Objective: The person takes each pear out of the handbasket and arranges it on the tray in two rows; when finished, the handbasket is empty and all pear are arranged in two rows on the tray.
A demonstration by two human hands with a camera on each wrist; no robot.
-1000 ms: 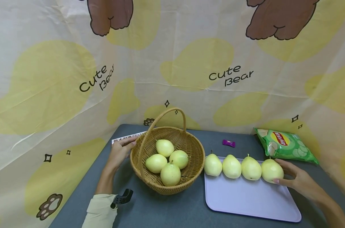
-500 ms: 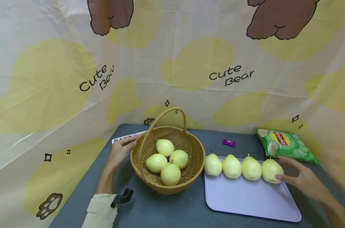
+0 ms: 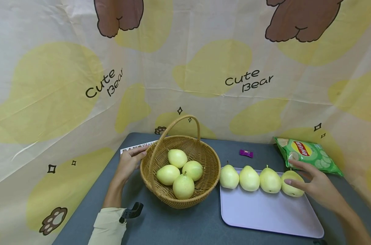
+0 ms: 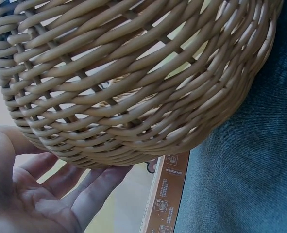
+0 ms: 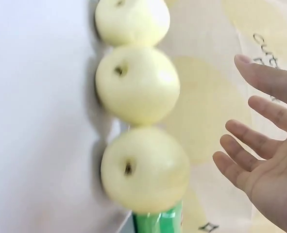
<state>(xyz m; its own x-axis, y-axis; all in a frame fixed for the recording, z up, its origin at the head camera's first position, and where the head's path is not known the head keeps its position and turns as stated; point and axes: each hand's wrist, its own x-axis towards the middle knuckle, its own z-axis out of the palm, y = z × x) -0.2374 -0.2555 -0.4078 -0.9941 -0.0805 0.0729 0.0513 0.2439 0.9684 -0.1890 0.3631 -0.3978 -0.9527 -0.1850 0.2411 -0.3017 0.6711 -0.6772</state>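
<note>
A wicker basket (image 3: 210, 160) with a tall handle holds several pale green pears (image 3: 183, 186). My left hand (image 3: 129, 164) touches its left side near the rim. In the left wrist view, the extended fingers (image 4: 102, 187) lie against the outside of the woven wall. A row of several more pears (image 3: 249, 178) stands along the far edge of a lilac tray (image 3: 271, 217). My right hand (image 3: 318, 185) hovers by the rightmost pear (image 3: 292, 185), overlapping it in the head view. The right wrist view shows its fingers spread, with nothing between them and apart from that pear (image 5: 145, 170).
A green bag of chips (image 3: 311, 156) lies behind the tray's right end. A small purple wrapped candy (image 3: 246, 153) sits behind the row. A printed strip (image 3: 136, 147) lies at the back left, partly behind the basket. Patterned cloth (image 3: 203, 68) bounds the grey table.
My right hand has let go of the rightmost pear and risen slightly, its fingers spreading. That pear stays at the end of the row. The left hand and basket have not moved.
</note>
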